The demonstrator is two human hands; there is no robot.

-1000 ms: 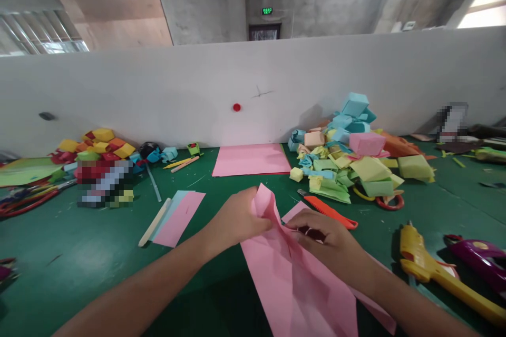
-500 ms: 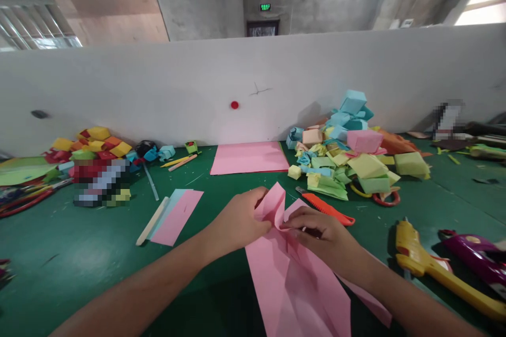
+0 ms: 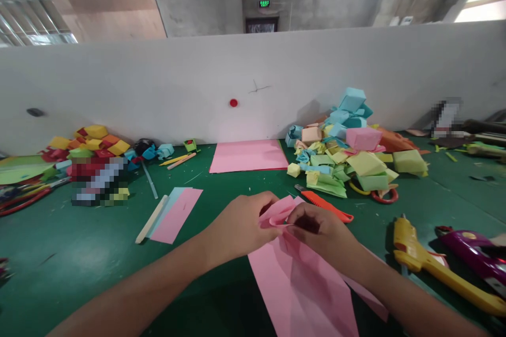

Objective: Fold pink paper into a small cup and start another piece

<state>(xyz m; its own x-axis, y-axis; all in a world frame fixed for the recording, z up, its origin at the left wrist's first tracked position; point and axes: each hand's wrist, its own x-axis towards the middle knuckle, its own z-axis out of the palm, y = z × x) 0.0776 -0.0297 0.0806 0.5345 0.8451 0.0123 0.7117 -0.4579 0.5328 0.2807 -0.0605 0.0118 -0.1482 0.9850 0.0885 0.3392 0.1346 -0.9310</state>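
A large sheet of pink paper (image 3: 304,284) hangs toward me over the table's near side, its far end folded and curled up between my hands. My left hand (image 3: 247,224) pinches the curled end from the left, thumb below and fingers behind. From the right, my right hand (image 3: 320,229) grips the same folds, thumb and index finger pressed together. The two thumbs nearly meet at the crease. Just beyond my right hand lies an orange utility knife (image 3: 326,206). Under my right forearm another pink paper edge (image 3: 367,292) shows.
Pink sheets (image 3: 249,157) lie against the white partition (image 3: 177,89). A pile of folded paper boxes (image 3: 366,163) stands at back right, a yellow glue gun (image 3: 419,258) and purple stapler (image 3: 470,250) at right. Paper strips (image 3: 177,216) and a wooden stick (image 3: 152,219) lie left.
The upright pink paper end has been bent down and folded tighter. My right hand has closed in toward my left, its fingers now curled round the fold.
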